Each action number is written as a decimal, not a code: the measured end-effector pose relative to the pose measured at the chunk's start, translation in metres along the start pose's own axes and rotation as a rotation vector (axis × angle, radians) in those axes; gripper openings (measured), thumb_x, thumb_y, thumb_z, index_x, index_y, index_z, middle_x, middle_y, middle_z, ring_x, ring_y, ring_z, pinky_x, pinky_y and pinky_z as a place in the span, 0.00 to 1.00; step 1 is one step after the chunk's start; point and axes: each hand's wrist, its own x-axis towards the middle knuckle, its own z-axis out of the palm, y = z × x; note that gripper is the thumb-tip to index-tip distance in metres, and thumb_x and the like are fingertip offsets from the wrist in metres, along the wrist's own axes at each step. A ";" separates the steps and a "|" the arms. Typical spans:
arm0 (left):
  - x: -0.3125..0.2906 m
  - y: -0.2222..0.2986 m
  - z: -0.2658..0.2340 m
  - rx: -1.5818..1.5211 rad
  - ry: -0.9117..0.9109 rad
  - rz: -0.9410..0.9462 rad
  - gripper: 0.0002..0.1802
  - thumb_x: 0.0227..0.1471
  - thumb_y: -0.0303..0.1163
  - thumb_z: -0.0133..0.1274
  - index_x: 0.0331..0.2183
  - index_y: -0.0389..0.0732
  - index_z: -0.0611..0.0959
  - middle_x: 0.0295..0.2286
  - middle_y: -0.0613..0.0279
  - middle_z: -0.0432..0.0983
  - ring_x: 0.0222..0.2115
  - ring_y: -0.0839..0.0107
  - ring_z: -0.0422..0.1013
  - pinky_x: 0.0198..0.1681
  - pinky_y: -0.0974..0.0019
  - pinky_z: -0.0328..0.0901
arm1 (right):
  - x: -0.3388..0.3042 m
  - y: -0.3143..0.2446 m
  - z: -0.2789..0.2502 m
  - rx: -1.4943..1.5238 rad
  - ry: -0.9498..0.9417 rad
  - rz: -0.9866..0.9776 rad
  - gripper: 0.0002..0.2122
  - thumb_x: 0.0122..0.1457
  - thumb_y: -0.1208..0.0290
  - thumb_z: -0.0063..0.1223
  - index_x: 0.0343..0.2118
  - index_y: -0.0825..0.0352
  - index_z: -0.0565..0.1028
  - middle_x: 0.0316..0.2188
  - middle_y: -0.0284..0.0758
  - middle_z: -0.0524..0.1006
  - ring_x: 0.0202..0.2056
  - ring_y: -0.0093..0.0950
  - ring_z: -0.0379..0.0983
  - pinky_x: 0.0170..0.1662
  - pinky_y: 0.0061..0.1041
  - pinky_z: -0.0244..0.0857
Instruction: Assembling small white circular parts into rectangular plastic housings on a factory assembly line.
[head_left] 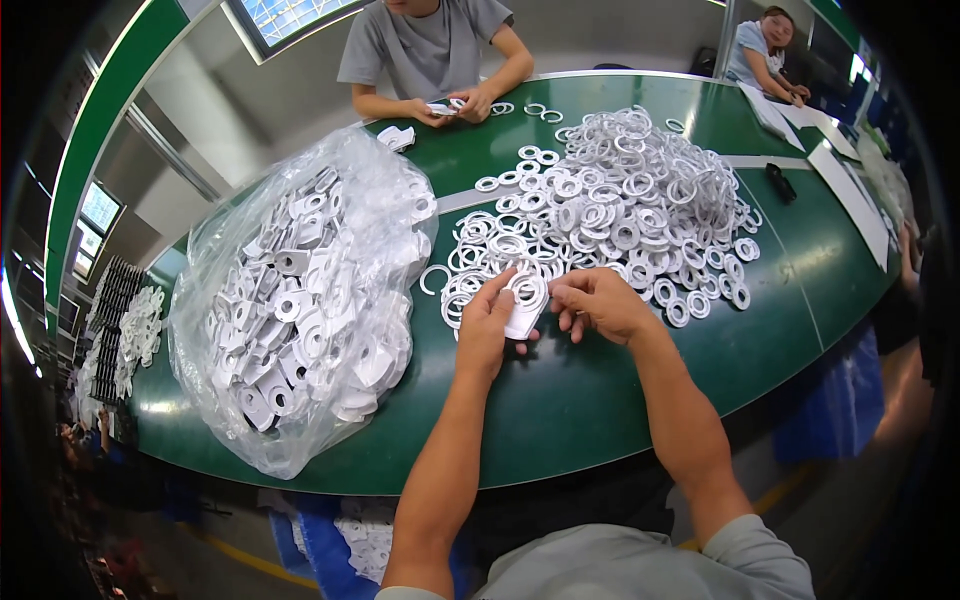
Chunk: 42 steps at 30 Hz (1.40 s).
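My left hand (487, 325) is closed on a white plastic part (526, 306), a flat plate with a round, ringed opening at one end. Just to its right, my right hand (605, 305) has its fingers curled in, thumb and forefinger near the part's edge. Whether anything is pinched there is too small to tell. Right beyond both hands spreads a big heap of white plastic rings (625, 190), some of them thin open loops. To the left, a clear plastic bag (300, 300) bulges with many similar white plates, each with a round hole.
The green table (560, 430) curves around me. Across it a person in grey (425, 50) handles white pieces; another person (765, 60) sits at the far right. A small black object (780, 183) and white sheets (850, 205) lie rightward. Dark stacked trays (110, 295) stand far left.
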 end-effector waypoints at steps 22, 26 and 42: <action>0.004 0.008 -0.014 -0.594 0.338 -0.021 0.15 0.60 0.33 0.42 0.46 0.36 0.71 0.29 0.59 0.74 0.23 0.73 0.71 0.21 0.77 0.66 | 0.044 -0.014 0.048 -0.829 0.208 -0.895 0.09 0.54 0.76 0.52 0.37 0.61 0.79 0.26 0.37 0.73 0.26 0.34 0.70 0.31 0.31 0.65; 0.006 0.005 -0.020 -0.528 0.312 0.037 0.19 0.59 0.29 0.42 0.51 0.35 0.66 0.37 0.56 0.74 0.29 0.67 0.75 0.24 0.70 0.72 | 0.049 -0.009 0.053 -1.031 0.267 -0.788 0.09 0.55 0.74 0.49 0.37 0.57 0.79 0.27 0.35 0.71 0.28 0.36 0.72 0.31 0.32 0.67; 0.011 -0.003 -0.021 -0.054 0.359 0.199 0.16 0.56 0.26 0.46 0.47 0.32 0.68 0.35 0.58 0.76 0.27 0.75 0.74 0.23 0.74 0.70 | 0.061 -0.058 0.063 -1.109 0.286 -0.783 0.11 0.46 0.82 0.50 0.27 0.58 0.81 0.32 0.34 0.68 0.32 0.34 0.71 0.35 0.29 0.66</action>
